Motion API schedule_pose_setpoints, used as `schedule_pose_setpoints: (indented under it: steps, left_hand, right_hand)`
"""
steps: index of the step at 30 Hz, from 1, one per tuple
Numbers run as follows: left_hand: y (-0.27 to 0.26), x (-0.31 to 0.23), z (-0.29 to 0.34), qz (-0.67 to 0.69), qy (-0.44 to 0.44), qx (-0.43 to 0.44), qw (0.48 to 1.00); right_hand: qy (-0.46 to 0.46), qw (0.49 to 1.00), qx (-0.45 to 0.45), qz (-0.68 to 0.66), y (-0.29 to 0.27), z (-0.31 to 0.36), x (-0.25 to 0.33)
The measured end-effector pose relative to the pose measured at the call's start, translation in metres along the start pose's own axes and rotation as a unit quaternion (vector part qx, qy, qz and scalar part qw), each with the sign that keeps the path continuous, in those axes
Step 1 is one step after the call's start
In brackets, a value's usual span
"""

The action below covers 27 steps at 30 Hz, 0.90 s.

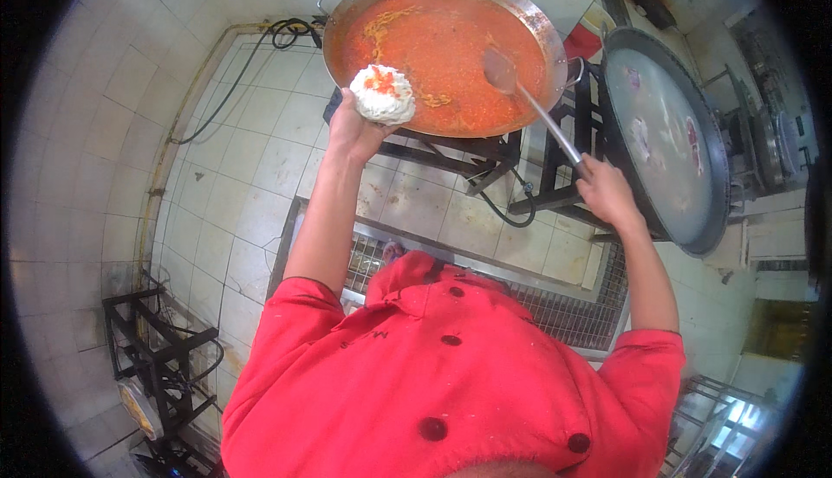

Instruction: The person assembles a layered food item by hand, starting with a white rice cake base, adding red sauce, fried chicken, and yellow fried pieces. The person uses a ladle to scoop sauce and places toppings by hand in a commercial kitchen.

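Note:
A wide steel pan (pixel 555 45) full of orange-red sauce (pixel 442 32) stands in front of me, with patches of yellowish strands in the sauce. My left hand (pixel 349 131) is at the pan's near left rim, holding up a rounded heap of white food (pixel 384 97) with orange-red bits on top. Any dish beneath that heap is hidden. My right hand (pixel 605 188) is closed round the handle of a long metal ladle (pixel 550 123). Its sauce-coated head lies in the right part of the pan, and the handle slants down toward me.
On the right stands a second large dark pan (pixel 721 209) of cloudy liquid with a few pale and purplish pieces. Black metal stands (pixel 498 157) support the pans. A floor grating (pixel 572 313) lies near my feet. Another black frame (pixel 156 348) and a hose (pixel 230 88) are at left.

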<state>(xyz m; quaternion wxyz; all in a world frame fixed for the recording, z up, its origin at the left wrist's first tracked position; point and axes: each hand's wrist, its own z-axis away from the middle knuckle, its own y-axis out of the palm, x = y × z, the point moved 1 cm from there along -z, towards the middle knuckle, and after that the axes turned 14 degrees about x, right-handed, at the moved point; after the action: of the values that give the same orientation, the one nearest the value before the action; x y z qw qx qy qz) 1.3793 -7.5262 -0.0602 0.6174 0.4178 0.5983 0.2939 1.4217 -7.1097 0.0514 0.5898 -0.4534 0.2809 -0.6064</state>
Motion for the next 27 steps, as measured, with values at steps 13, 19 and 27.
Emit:
schedule_pose_setpoints:
  steps: [13, 19, 27]
  left_hand:
    - [0.023, 0.001, -0.013, -0.031, 0.011, -0.012, 0.999]
    - [0.044, 0.007, -0.016, 0.003, 0.003, 0.008, 1.0]
    - [0.098, 0.027, 0.035, 0.001, -0.064, 0.102, 0.993]
  right_hand:
    - [-0.052, 0.987, -0.128, -0.077, -0.063, 0.106, -0.02]
    - [0.072, 0.974, -0.024, -0.213, -0.063, 0.112, 0.009]
    - [0.027, 0.988, -0.103, 0.114, 0.062, -0.005, -0.016]
